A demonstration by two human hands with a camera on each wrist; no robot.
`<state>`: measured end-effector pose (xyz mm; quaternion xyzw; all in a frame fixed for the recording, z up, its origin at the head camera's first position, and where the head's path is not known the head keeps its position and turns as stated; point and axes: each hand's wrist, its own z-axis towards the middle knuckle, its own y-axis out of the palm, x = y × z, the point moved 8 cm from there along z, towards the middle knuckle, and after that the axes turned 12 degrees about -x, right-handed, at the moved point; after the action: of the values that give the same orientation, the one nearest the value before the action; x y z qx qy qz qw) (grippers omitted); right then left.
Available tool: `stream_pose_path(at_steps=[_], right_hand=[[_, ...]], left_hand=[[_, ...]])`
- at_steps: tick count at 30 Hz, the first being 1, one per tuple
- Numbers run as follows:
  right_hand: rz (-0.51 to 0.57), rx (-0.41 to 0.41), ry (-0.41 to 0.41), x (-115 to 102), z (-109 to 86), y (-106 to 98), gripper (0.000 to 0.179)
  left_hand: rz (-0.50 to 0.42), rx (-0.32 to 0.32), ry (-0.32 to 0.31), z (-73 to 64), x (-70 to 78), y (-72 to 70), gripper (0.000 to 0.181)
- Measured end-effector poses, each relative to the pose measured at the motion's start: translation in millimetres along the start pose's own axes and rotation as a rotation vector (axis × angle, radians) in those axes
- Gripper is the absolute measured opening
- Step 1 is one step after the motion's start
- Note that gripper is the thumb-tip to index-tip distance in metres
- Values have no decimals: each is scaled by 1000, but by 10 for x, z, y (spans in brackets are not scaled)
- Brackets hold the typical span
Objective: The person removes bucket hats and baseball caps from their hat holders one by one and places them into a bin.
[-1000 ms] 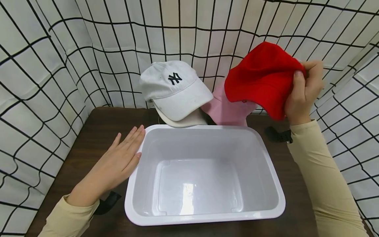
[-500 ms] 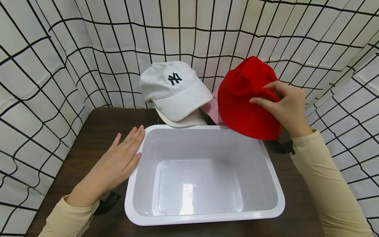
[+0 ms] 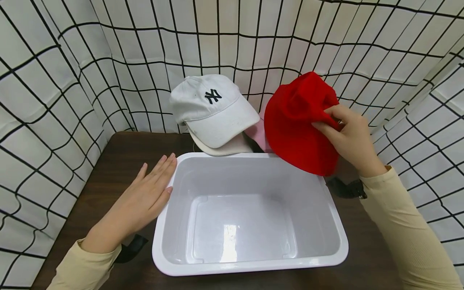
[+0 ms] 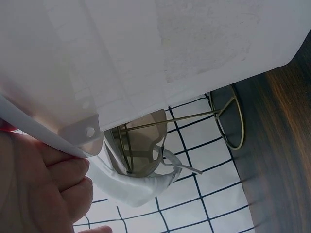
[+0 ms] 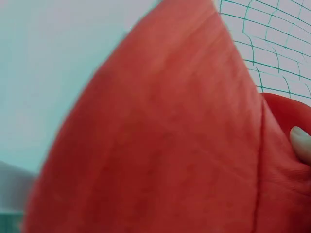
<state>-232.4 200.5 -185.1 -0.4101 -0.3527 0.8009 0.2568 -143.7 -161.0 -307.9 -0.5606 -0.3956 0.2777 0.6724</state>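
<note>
My right hand [image 3: 351,137] pinches a red cap [image 3: 293,125] between thumb and fingers where the cloth creases. The cap's brim hangs over the back right corner of a white plastic basin [image 3: 250,269]. Red cloth fills most of the right wrist view, with a fingertip [image 5: 302,144] at its right edge. My left hand [image 3: 145,197] lies with straight fingers along the basin's left rim. Behind the basin sits a white cap [image 3: 212,114] with a dark NY logo. Beside it a pink cap [image 3: 258,131] is mostly hidden by the red one.
A gold wire stand [image 4: 217,112] shows behind the basin in the left wrist view, near the white cap. Black wire grid panels [image 3: 217,36] over white sheeting enclose the back and sides of the dark wooden table [image 3: 119,157].
My right hand has moved left and down with the red cap, turning it so its brim points down toward the basin's rim. The left hand has stayed in place.
</note>
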Motion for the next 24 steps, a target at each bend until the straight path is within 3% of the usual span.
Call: stream_pose_path(at_steps=[6,13,20,24], right_hand=[[41,-51,46,61,-45,93,9],[39,-29,50,57,-21,146,9],[47,4,133,117,6,202,30],[56,31,128,114,-7,201,30]], left_hand=[[-3,-1,2,5,9,-7,58],[-8,5,4,-3,1,-1,58],[-11,4,2,-7,-4,7,59],[-7,0,1,-4,-7,6,60]])
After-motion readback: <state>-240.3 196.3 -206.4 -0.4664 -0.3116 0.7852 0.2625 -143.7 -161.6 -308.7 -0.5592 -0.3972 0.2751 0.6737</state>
